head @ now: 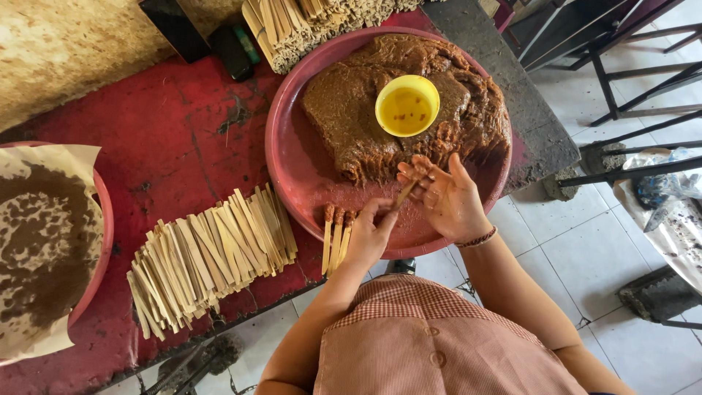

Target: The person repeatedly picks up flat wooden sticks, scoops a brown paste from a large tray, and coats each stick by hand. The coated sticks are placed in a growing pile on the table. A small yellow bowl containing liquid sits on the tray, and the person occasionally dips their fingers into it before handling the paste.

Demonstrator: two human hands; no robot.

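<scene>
- You work at a red table [168, 146] with worn paint.
- A big pink tray [292, 172] sits on it.
- A pile of flat wooden sticks [208, 256] lies beside the tray.
- Another pink bowl [99, 249] sits at your left.
- More stick bundles [307, 25] lie at the back.

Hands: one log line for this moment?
left hand: holds stick | right hand: presses brown paste on stick | pink tray: paste mound, yellow bowl

One head-worn camera looks steeply down, close over the red table [183, 139] and the person's lap.
</scene>
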